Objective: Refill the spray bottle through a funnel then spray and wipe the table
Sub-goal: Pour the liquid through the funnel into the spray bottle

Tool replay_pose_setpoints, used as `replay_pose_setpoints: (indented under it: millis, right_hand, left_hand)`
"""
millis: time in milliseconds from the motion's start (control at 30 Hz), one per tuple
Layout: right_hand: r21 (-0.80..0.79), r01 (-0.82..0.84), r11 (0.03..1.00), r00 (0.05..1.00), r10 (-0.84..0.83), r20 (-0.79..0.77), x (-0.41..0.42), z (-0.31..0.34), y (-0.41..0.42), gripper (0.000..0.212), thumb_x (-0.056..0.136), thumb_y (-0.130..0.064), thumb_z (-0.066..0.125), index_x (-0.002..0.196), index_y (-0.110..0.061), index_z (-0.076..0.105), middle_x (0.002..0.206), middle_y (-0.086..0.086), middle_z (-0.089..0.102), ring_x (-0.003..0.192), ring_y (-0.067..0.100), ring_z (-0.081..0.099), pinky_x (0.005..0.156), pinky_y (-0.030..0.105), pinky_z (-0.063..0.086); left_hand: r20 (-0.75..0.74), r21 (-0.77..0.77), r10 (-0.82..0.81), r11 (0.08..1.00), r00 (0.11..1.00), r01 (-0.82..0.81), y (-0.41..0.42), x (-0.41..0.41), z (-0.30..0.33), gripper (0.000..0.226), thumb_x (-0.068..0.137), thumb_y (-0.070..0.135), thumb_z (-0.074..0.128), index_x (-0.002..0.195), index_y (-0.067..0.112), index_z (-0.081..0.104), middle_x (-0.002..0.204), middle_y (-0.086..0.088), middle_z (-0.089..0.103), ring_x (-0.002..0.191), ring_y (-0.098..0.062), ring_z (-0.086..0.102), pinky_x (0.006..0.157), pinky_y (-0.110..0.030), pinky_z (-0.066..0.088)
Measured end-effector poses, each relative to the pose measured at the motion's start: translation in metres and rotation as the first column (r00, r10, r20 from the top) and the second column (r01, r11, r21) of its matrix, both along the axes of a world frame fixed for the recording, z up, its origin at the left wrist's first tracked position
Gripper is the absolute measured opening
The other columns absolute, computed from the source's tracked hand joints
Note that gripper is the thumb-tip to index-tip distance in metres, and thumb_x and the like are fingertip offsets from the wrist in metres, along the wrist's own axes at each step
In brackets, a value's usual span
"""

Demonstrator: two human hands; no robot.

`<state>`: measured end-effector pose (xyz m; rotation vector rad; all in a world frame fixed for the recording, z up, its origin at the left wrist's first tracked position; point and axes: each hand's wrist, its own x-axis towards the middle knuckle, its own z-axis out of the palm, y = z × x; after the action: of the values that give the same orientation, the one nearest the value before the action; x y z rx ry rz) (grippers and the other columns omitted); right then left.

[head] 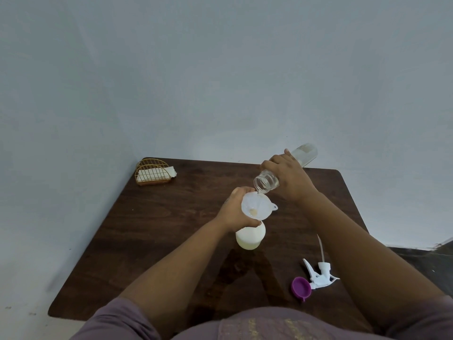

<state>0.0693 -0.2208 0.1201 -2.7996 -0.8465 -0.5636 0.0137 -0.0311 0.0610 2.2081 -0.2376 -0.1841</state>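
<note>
While tilted over the funnel (255, 206), clear bottle (282, 169) in right hand (289, 177).

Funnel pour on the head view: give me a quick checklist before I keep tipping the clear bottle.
1. Funnel seated in the spray bottle: ok, left hand grips the neck under it.
2. Clear bottle mouth over the funnel rim: ok, right hand holds it tilted.
3. Funnel draining: cannot tell; a little liquid sits at its throat.
4. Spray bottle fill level: cannot tell through the cloudy wall.
5. Trigger head ready: ok, lying on the table beside the purple cap.
6. Napkins for wiping: ok, in their holder at the far corner.
</note>
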Motion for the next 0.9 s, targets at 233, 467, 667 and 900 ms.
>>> replay_pose_setpoints:
  millis: [233, 467, 667, 900]
  right_hand:
    - [-0.009, 0.000, 1.000, 1.000, 0.000, -0.004, 0.0003, -0.0015, -0.0004, 0.045, 0.061, -0.006, 0.079, 0.099, -0.020, 0.061, 0.086, 0.000, 0.055, 0.084, 0.022, 0.057, 0.112, 0.043, 0.022]
    - [-0.008, 0.003, 1.000, 1.000, -0.003, -0.004, 0.0009, -0.0028, 0.0004, 0.043, 0.062, -0.005, 0.078, 0.098, -0.021, 0.061, 0.085, -0.001, 0.055, 0.083, 0.022, 0.056, 0.111, 0.043, 0.023]
    - [0.002, -0.005, 1.000, 1.000, 0.005, -0.013, 0.0002, -0.0025, 0.0007, 0.044, 0.061, -0.007, 0.079, 0.099, -0.019, 0.061, 0.086, 0.001, 0.055, 0.084, 0.024, 0.057, 0.110, 0.046, 0.025]
    - [0.003, -0.009, 1.000, 1.000, 0.009, -0.011, -0.0009, -0.0020, 0.0007, 0.042, 0.062, -0.006, 0.078, 0.099, -0.019, 0.061, 0.086, 0.001, 0.056, 0.084, 0.024, 0.057, 0.111, 0.045, 0.025]
  left_hand:
    - [-0.003, 0.001, -0.003, 1.000, 1.000, 0.003, -0.0006, -0.0002, 0.0017, 0.086, 0.064, 0.029, 0.088, 0.135, 0.028, 0.040, 0.136, 0.006, 0.041, 0.118, -0.015, 0.046, 0.092, -0.032, 0.048]
    - [-0.003, 0.002, -0.014, 1.000, 1.000, 0.014, 0.0002, -0.0007, 0.0037, 0.086, 0.065, 0.027, 0.088, 0.136, 0.025, 0.039, 0.136, 0.005, 0.041, 0.117, -0.013, 0.044, 0.091, -0.029, 0.046]
    - [-0.007, 0.001, -0.012, 1.000, 1.000, 0.012, 0.0006, 0.0008, 0.0025, 0.086, 0.064, 0.028, 0.088, 0.134, 0.026, 0.040, 0.136, 0.004, 0.041, 0.118, -0.016, 0.046, 0.090, -0.031, 0.047]
    - [-0.012, 0.010, -0.012, 1.000, 1.000, 0.012, 0.0000, 0.0005, 0.0022, 0.087, 0.063, 0.028, 0.088, 0.135, 0.025, 0.039, 0.135, 0.004, 0.041, 0.118, -0.016, 0.046, 0.091, -0.032, 0.048]
